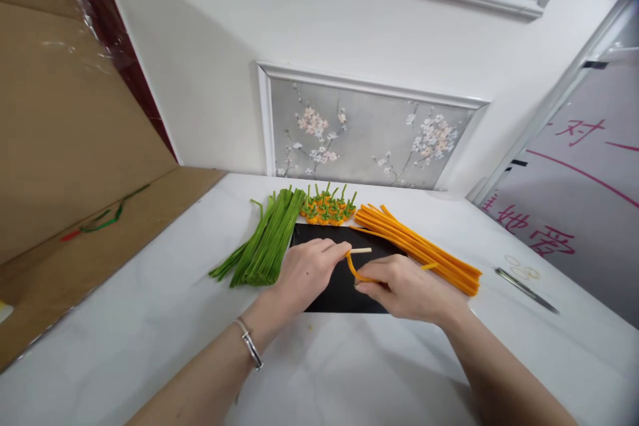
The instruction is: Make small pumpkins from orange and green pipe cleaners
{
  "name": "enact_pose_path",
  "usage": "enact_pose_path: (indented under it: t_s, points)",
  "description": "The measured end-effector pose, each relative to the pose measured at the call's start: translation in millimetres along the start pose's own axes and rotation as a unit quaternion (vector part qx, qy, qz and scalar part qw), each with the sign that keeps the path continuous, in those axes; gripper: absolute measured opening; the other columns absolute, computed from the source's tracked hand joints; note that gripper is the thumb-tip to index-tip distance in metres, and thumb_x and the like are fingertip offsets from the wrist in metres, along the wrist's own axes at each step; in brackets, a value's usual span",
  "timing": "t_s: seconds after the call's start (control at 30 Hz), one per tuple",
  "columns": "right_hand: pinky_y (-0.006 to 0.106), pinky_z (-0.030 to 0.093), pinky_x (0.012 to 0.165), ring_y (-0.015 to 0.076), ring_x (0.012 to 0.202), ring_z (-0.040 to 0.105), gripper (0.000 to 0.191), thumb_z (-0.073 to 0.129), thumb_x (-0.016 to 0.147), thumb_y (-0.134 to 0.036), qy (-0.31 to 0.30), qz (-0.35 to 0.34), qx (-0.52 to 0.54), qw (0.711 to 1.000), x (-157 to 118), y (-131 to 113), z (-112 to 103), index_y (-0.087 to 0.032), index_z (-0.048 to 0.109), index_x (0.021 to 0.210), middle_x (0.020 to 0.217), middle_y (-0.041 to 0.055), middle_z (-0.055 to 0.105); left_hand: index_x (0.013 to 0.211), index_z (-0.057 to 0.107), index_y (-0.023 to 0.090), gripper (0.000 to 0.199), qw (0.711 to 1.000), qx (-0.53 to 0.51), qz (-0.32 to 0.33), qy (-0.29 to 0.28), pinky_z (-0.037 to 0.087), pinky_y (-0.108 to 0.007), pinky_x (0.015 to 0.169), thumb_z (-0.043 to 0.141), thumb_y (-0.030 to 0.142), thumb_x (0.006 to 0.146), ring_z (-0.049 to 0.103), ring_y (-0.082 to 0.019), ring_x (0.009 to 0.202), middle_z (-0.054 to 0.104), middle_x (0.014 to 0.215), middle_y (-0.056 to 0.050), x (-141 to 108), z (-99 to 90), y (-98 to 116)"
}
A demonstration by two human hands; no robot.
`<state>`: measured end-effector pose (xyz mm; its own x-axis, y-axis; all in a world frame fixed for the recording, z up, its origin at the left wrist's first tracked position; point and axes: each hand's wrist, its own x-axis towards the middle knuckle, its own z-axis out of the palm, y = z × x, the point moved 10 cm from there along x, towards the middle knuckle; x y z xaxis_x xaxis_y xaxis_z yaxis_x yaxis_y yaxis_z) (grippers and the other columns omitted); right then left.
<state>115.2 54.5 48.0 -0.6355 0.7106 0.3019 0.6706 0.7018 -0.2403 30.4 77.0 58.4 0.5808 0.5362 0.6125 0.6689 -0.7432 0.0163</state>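
Observation:
Over a black mat (pixel 329 303), my left hand (pixel 312 269) pinches a thin pale wooden stick (pixel 361 250) that points right. An orange pipe cleaner (pixel 353 267) runs from the stick at my left fingertips, curving down to my right hand (pixel 394 283). My right fingers are closed on this pipe cleaner, and its free end shows beyond the knuckles. A bundle of green pipe cleaners (pixel 269 239) lies beside my left hand. To the right, behind my right hand, is a bundle of orange pipe cleaners (pixel 424 246).
Several small orange-and-green pipe cleaner pieces (pixel 329 206) stand together behind the mat. Tweezers (pixel 526 289) and clear rings (pixel 522 267) lie at the right of the white table (pixel 309 373). The wall (pixel 214 80) rises behind; cardboard (pixel 74 146) stands at left.

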Motion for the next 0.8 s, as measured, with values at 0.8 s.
enact_pose_path:
  t_s: [0.8]
  points:
    - [0.032, 0.055, 0.072, 0.0188, 0.076, 0.069, 0.015, 0.059, 0.091, -0.026, 0.223, 0.078, 0.097, 0.967, -1, 60, -35, -0.023, 0.073, 0.086, 0.085, 0.0019, 0.074, 0.099, 0.066, 0.021, 0.018, 0.991, -0.124, 0.050, -0.001, 0.047, -0.025, 0.067, 0.050, 0.015, 0.093, 0.065, -0.015, 0.075, 0.072, 0.085, -0.002, 1, -2.9, 12]
